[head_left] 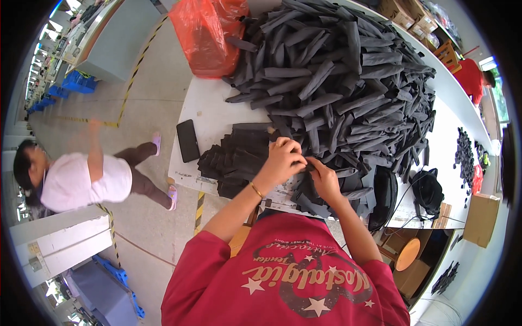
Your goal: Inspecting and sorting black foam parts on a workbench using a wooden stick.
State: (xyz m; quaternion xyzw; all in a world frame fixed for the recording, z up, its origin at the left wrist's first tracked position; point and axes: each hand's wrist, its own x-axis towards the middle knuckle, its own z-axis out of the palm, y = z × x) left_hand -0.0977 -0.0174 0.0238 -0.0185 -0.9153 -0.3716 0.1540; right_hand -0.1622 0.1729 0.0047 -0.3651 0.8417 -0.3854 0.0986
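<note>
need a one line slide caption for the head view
Both hands, left hand and right hand, meet on a dark foam strip beside a big heap of strips on a white table.

Both forearms reach forward, the left hand [283, 157] and right hand [324, 178] meeting with fingers curled and pinched together.

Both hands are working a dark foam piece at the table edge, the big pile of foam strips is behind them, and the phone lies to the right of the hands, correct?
Not quite: the head view shows the black phone to the left of the hands, beside the flat foam stack. The rest holds: left hand and right hand meet on a dark foam piece at the white table edge, with the big pile of foam strips behind.
</note>
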